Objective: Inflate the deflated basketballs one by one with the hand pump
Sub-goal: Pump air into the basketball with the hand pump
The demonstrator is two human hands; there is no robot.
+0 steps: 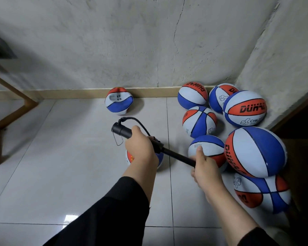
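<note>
glossy tiled floor [78,157], rough plaster wall [114,41], matt black pump [122,130], pebbled rubbery basketballs [256,151].

A: How's the light?
B: Soft and even, fairly dim; a small glare patch on the floor tiles [68,219] at seven o'clock.
A: Sharpness?
B: Centre crisp; blur at nine o'clock, wide-angle bending at the edges, dark corner at four o'clock.

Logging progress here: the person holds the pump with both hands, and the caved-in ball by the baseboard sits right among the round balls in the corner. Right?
Not quite. The head view shows both hands on the pump, but the caved-in ball sits alone by the baseboard, well apart from the round balls in the corner.
</note>
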